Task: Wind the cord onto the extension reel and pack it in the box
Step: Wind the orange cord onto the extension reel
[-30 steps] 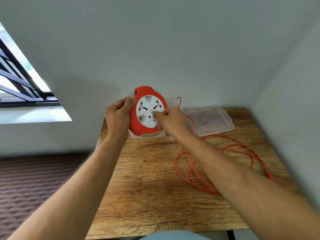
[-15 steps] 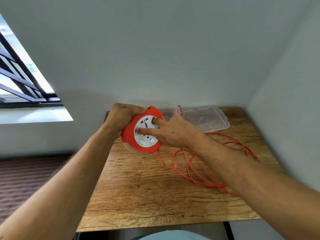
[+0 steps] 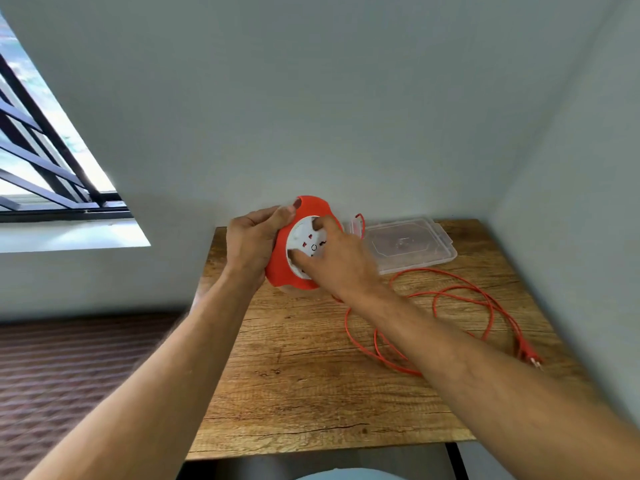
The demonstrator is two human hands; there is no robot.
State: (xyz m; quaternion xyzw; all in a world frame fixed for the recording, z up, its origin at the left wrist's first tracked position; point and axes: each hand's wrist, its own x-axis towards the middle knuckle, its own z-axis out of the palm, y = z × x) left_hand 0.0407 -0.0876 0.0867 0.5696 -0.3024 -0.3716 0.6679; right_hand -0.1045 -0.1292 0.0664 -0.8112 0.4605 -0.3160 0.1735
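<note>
Two hands grip one reel (image 3: 277, 268): left hand (image 3: 251, 242) clasps its rim, right hand (image 3: 334, 259) presses fingertips into its face; one cord (image 3: 450, 292), one box (image 3: 408, 245).

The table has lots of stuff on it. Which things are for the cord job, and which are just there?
For the job:
- round orange and white plastic cord reel
- loose orange cord
- clear plastic box
- left hand, right hand

Just there:
- wooden table
- barred window

The extension reel (image 3: 282, 268) is held above the table's (image 3: 294, 382) far edge at 12 o'clock. The box (image 3: 412, 249) lies at 2 o'clock beside it; the cord (image 3: 446, 306) sprawls at 3 o'clock, nearer than the box.
</note>
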